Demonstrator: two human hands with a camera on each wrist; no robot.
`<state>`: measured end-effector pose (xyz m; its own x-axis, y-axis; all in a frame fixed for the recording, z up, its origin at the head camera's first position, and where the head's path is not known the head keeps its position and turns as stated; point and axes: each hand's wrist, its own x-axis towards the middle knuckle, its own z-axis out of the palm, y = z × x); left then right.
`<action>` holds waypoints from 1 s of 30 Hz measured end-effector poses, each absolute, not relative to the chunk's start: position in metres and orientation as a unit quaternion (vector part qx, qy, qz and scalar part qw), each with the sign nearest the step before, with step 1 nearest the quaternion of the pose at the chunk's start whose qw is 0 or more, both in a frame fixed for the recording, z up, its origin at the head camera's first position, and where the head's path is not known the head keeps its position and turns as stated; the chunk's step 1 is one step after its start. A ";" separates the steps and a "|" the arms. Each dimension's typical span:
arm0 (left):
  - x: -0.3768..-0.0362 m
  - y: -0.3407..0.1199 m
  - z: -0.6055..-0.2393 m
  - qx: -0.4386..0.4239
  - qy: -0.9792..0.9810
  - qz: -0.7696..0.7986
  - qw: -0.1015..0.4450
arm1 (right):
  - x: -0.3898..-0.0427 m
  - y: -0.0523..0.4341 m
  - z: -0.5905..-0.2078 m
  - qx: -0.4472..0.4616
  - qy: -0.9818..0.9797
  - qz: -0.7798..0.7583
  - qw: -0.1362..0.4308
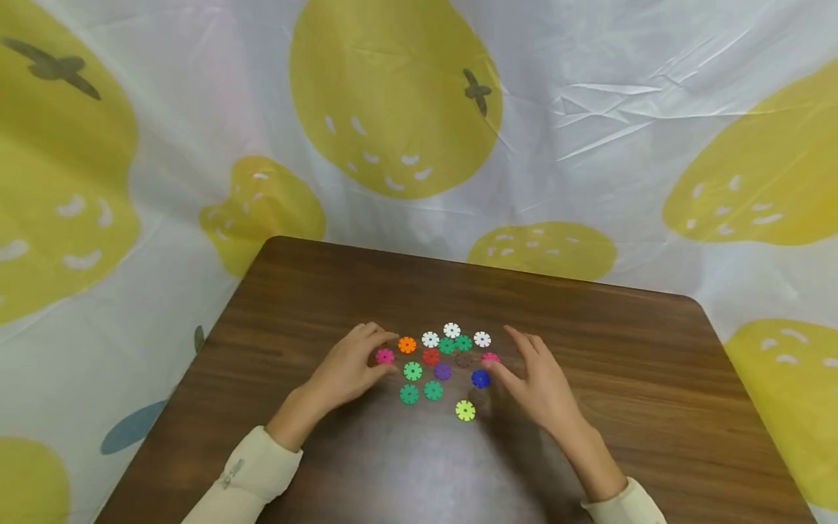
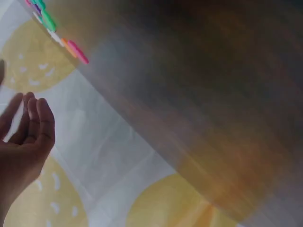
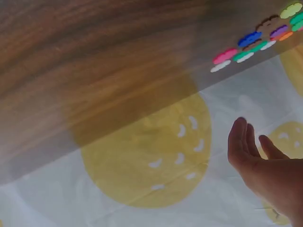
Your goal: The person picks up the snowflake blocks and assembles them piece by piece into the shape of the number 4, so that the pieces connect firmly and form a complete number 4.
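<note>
Several notched plastic discs lie flat in a loose cluster on the table. My left hand (image 1: 348, 366) is at the cluster's left side, fingers spread and holding nothing; a pink disc (image 1: 385, 356) lies between its thumb and fingers in the head view, with an orange disc (image 1: 407, 345) just beyond. On the other side my right hand (image 1: 542, 384) is likewise relaxed and holds nothing. Its thumb overlaps another pink disc (image 1: 490, 357) in that view, close to a blue disc (image 1: 481, 378). Both wrist views show bare, loosely bent fingers.
Between the hands lie white (image 1: 452, 330), green (image 1: 412, 371), red (image 1: 431, 356), purple (image 1: 442, 371) and brown discs (image 1: 464, 359). A yellow disc (image 1: 465, 410) is nearest the front. The brown wooden table (image 1: 393, 466) ends at a patterned fabric backdrop (image 1: 589, 160).
</note>
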<state>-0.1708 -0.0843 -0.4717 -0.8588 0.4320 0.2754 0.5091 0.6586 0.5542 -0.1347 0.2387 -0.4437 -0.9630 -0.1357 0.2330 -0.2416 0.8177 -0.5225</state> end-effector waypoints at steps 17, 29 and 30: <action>-0.179 -0.081 -0.482 -0.083 -0.930 -0.357 -0.021 | -0.162 0.257 -0.471 0.104 -0.952 0.286 0.038; -0.182 -0.072 -0.505 -0.082 -0.948 -0.303 -0.048 | -0.178 0.257 -0.501 0.118 -0.958 0.262 0.008; -0.182 -0.071 -0.504 -0.079 -0.949 -0.300 -0.048 | -0.179 0.256 -0.501 0.118 -0.958 0.260 0.008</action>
<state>-0.1822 -0.0707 -0.5039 -0.9827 0.1800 -0.0444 0.1219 0.8075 0.5772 -0.1786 0.2565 -0.5006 -0.9720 -0.2222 0.0770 -0.2306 0.8373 -0.4957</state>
